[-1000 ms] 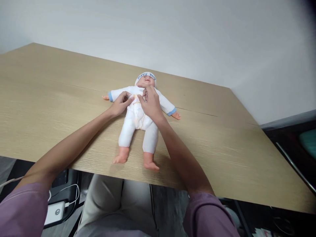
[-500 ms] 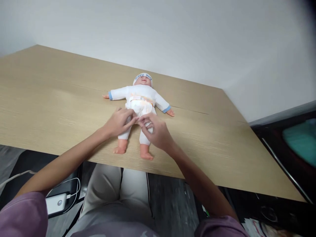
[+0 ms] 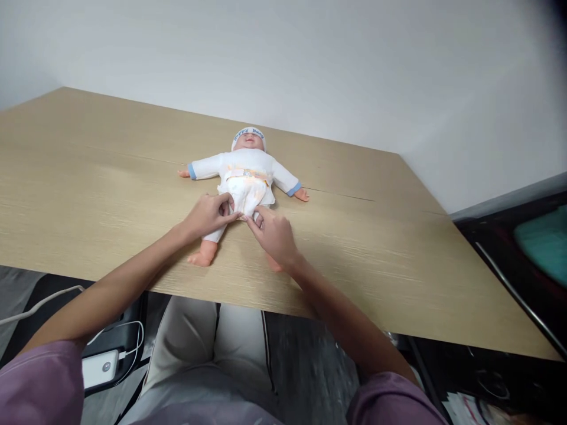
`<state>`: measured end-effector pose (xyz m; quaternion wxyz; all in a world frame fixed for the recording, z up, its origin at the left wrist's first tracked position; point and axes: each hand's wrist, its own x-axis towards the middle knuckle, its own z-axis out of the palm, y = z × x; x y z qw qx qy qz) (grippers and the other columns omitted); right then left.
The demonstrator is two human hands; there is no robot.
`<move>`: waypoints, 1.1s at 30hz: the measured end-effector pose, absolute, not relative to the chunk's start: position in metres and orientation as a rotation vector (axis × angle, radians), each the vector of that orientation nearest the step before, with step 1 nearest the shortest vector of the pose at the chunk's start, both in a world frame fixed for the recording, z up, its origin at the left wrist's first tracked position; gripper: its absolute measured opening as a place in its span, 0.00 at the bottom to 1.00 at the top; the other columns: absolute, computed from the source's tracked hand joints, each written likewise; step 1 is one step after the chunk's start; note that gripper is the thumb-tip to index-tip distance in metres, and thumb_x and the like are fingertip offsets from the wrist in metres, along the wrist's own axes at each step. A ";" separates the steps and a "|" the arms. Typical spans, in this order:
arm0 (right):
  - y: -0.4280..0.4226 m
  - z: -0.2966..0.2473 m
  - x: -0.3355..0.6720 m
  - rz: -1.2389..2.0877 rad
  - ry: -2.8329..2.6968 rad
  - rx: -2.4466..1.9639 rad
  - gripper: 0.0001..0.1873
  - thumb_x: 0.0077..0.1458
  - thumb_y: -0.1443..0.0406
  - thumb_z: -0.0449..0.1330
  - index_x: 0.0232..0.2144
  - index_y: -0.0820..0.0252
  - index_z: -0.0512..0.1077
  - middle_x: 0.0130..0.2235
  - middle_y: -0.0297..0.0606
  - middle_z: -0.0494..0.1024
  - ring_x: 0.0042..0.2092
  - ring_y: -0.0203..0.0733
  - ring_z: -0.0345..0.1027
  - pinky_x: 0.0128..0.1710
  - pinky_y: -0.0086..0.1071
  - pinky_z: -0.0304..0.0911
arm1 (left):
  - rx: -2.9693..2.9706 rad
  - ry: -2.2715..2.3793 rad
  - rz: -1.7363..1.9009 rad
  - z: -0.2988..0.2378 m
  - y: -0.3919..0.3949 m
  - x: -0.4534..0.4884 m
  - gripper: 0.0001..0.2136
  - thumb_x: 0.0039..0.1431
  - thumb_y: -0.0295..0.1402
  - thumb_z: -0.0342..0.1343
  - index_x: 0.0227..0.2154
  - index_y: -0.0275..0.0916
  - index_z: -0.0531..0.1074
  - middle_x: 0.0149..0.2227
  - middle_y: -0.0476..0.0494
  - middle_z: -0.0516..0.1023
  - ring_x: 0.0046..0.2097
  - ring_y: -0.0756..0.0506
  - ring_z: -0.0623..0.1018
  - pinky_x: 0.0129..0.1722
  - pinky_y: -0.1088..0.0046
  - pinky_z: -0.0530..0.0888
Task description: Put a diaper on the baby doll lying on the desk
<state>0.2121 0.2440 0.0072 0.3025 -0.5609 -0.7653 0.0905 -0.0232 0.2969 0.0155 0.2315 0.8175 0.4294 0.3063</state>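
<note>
A baby doll (image 3: pixel 250 158) in a white suit with blue cuffs and a lettered cap lies on its back, feet towards me. Round its waist and hips is a white diaper (image 3: pixel 243 192) with an orange-edged band at the front. My left hand (image 3: pixel 210 215) pinches the diaper's edge at the crotch, on the doll's leg at left. From the other side my right hand (image 3: pixel 272 233) pinches the same edge, its thumb close to my left fingertips. The doll's leg at right is mostly hidden behind my right hand; only part of its foot shows.
The doll lies on a wooden table (image 3: pixel 376 254) whose far edge runs along a white wall (image 3: pixel 283 65). Below the near edge at left, a white power bank (image 3: pixel 100 369) with a cable lies on a black surface. A dark object with a teal panel (image 3: pixel 544 245) stands at right.
The doll's legs have spread apart, and the foot at right is now mostly covered by my right hand. Both hands still work at the diaper's crotch, with fingers now pinched on its edge.
</note>
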 end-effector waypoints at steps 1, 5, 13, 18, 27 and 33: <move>0.243 0.006 0.212 0.232 -2.035 -1.472 0.11 0.74 0.58 0.66 0.38 0.56 0.78 0.35 0.37 0.81 0.36 0.45 0.73 0.36 0.36 0.55 | 2.252 1.163 0.848 0.014 0.298 -0.023 0.17 0.69 0.50 0.67 0.35 0.42 0.75 0.28 0.51 0.79 0.31 0.45 0.76 0.42 0.65 0.67; 0.238 0.002 0.215 0.231 -2.037 -1.413 0.08 0.73 0.59 0.67 0.40 0.56 0.79 0.42 0.39 0.81 0.37 0.44 0.73 0.38 0.36 0.60 | 2.322 1.099 0.898 0.008 0.298 -0.027 0.16 0.70 0.48 0.66 0.34 0.41 0.77 0.31 0.50 0.78 0.35 0.44 0.77 0.45 0.63 0.67; 0.231 0.001 0.216 0.260 -2.030 -1.323 0.07 0.73 0.61 0.65 0.49 0.55 0.79 0.54 0.46 0.82 0.45 0.50 0.77 0.46 0.40 0.69 | 2.374 1.016 1.060 0.005 0.293 -0.026 0.10 0.71 0.43 0.66 0.40 0.41 0.79 0.55 0.37 0.81 0.54 0.37 0.79 0.59 0.55 0.75; 0.231 0.005 0.215 0.340 -2.025 -1.282 0.06 0.74 0.61 0.62 0.48 0.55 0.77 0.54 0.45 0.83 0.43 0.49 0.75 0.48 0.41 0.68 | 2.372 1.030 1.015 0.010 0.291 -0.025 0.10 0.72 0.42 0.63 0.39 0.42 0.77 0.54 0.38 0.83 0.52 0.37 0.79 0.58 0.56 0.74; 0.235 0.008 0.217 0.418 -1.986 -1.391 0.11 0.71 0.55 0.62 0.47 0.55 0.75 0.38 0.39 0.80 0.38 0.48 0.72 0.42 0.39 0.63 | 2.324 1.044 0.934 0.017 0.289 -0.023 0.12 0.71 0.43 0.63 0.35 0.43 0.72 0.39 0.44 0.80 0.43 0.39 0.73 0.50 0.58 0.70; 0.237 0.007 0.216 0.585 -1.777 -1.512 0.16 0.64 0.53 0.67 0.47 0.51 0.71 0.27 0.27 0.72 0.30 0.44 0.68 0.36 0.37 0.62 | 1.951 1.076 1.024 0.011 0.290 -0.023 0.18 0.63 0.45 0.70 0.37 0.44 0.66 0.36 0.49 0.71 0.39 0.44 0.69 0.42 0.65 0.68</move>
